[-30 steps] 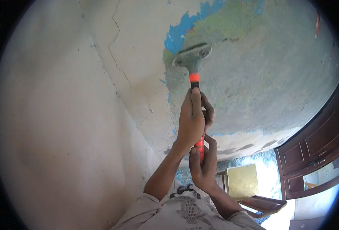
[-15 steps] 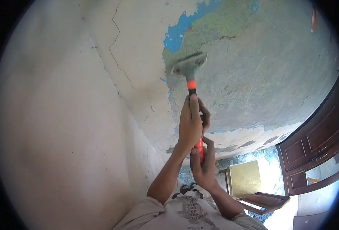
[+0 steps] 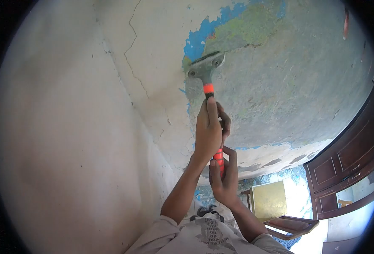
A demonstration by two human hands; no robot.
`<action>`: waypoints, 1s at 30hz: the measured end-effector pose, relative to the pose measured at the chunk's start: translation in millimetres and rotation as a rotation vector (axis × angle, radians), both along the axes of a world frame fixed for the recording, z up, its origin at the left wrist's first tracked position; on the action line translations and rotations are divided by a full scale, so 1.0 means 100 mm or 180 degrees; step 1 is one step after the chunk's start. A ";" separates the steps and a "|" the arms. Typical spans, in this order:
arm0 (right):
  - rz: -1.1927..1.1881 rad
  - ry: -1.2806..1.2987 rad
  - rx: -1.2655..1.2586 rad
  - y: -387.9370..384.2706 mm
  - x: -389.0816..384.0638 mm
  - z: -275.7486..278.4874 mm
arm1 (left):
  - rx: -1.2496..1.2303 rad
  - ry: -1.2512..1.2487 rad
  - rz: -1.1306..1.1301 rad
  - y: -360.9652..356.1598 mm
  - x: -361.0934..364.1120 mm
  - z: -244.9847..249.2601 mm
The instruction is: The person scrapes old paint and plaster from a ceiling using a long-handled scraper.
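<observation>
A long-handled paint scraper [image 3: 206, 70] with a grey metal head and a red and black handle is in both my hands. Its wide blade lies against the wall [image 3: 263, 89], just under a strip of blue paint [image 3: 197, 40] and a greenish patch [image 3: 237, 29]. My left hand [image 3: 210, 127] is wrapped round the upper handle, thumb along it. Lower down, my right hand [image 3: 225, 180] closes round the red end of the handle. The left fingers hide the middle of the handle.
A plain pale wall [image 3: 68, 148] meets the scraped wall at a corner on the left. A thin crack [image 3: 131, 46] runs down the unscraped paint. At lower right stand a wooden chair [image 3: 292, 226], a yellowish seat or board [image 3: 269, 199] and a dark wooden cabinet [image 3: 343, 158].
The scraper head has slid slightly up and to the left along the wall, both hands moving with it. The view has shifted a little.
</observation>
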State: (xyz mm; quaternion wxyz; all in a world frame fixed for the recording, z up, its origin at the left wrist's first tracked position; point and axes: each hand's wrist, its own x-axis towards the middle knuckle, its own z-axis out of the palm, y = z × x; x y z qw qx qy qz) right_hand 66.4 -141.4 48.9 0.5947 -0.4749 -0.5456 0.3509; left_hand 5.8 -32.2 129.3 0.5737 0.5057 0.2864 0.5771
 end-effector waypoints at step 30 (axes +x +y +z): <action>0.0153 0.0212 -0.0134 0.04 -0.07 -0.19 | 0.0147 0.0214 0.0112 0.05 -0.04 -0.26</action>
